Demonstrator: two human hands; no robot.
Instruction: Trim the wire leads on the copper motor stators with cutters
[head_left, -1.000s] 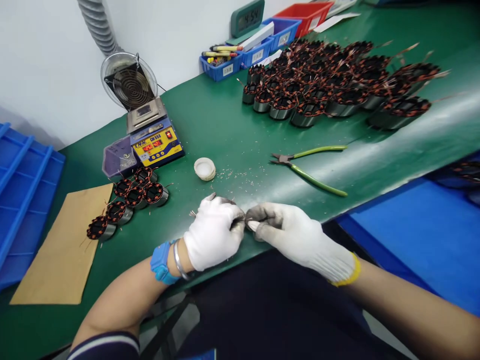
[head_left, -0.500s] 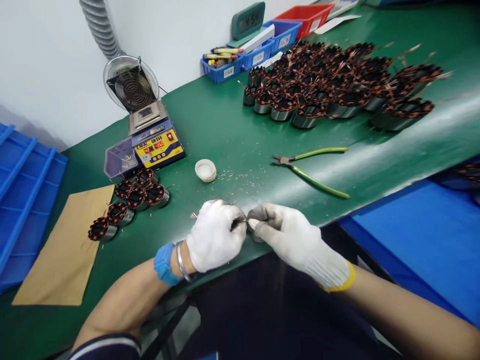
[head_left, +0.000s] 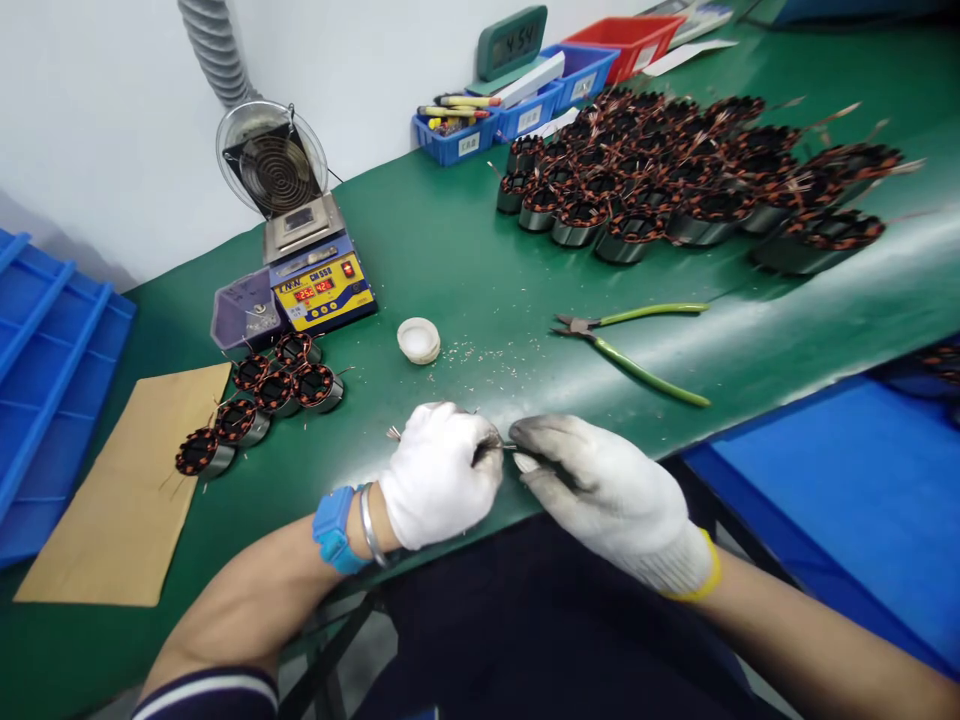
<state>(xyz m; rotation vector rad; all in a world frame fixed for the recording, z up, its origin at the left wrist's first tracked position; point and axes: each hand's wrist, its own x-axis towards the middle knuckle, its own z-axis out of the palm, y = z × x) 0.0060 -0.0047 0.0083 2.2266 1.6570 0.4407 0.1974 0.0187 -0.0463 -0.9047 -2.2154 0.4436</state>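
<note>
My left hand point(head_left: 442, 478), in a white glove, is closed near the bench's front edge, thumb and forefinger pinching a thin wire point(head_left: 509, 447) whose tip pokes out to the right. A bundle of wire ends point(head_left: 394, 433) sticks out behind that hand; whatever they join onto is hidden by the glove. Just right of the wire tip is my right hand point(head_left: 607, 490), also gloved, its darkened thumb and fingers parted. Beyond the hands, green-handled cutting pliers point(head_left: 581, 326) lie with their handles spread. A small white round dish point(head_left: 418, 341) stands among scattered wire clippings point(head_left: 487, 355).
Several wound copper stators point(head_left: 276, 390) stand at left beside brown card point(head_left: 124, 490); many more stators point(head_left: 630, 225) crowd the back right. A solder pot point(head_left: 322, 290) with a fan point(head_left: 277, 175) stands at back left. Blue bins point(head_left: 457, 145) and a clock point(head_left: 511, 45) line the wall.
My right thumb and fingers have parted and drawn slightly right, away from the wire. My left hand keeps its pinch. The whole view has shifted a little.
</note>
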